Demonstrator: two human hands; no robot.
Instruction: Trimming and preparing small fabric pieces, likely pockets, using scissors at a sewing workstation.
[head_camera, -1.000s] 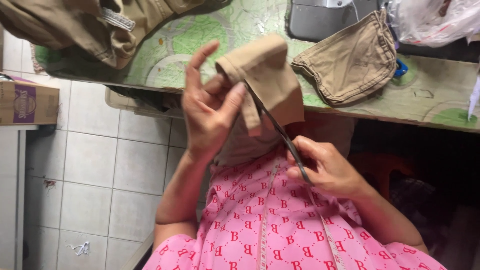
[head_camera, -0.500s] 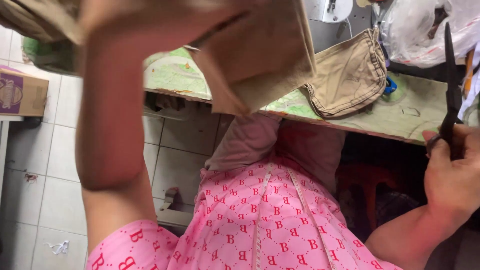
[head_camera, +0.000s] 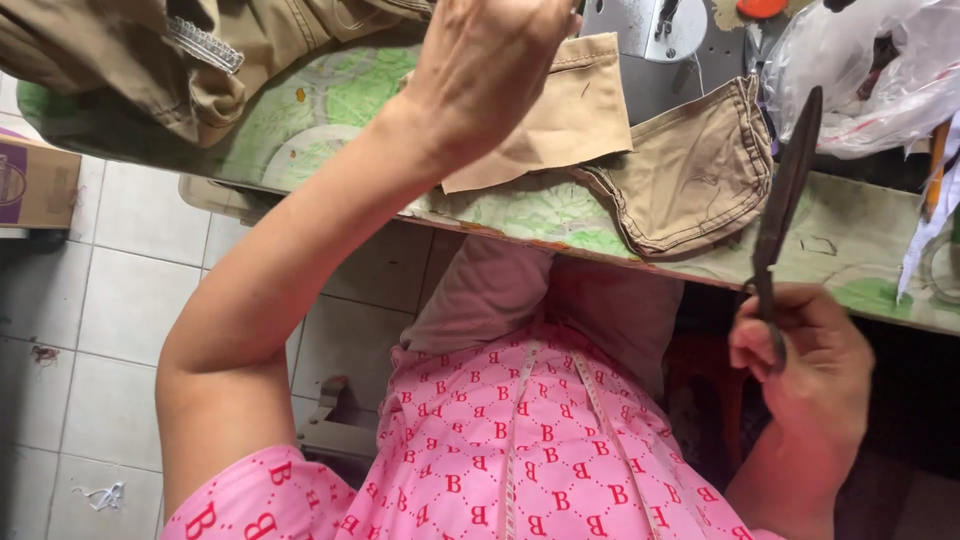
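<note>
Khaki cloth fills the table's far side: a big garment (head_camera: 150, 50) heaped at ten o'clock, a sewn pocket piece (head_camera: 690, 175) at one o'clock, and between them the flat panel (head_camera: 560, 120) that the left hand (head_camera: 490, 60) grips at its top edge, holding it just above the green-patterned tabletop (head_camera: 520, 210). That panel looks light, limp and thin, likely to fold or droop wherever it is unsupported, so a hemmed edge or corner seems the surest place to pinch it. At three o'clock the right hand (head_camera: 810, 370) is clenched round the handles of dark scissors (head_camera: 785, 200), blades together and pointing up; they look stiff, heavy and sharp. A grey sewing machine (head_camera: 650, 30) stands at twelve, crumpled plastic bags (head_camera: 870, 70) at two. Pale floor tiles (head_camera: 100, 300) lie at eight o'clock, a cardboard box (head_camera: 35, 185) at nine.
</note>
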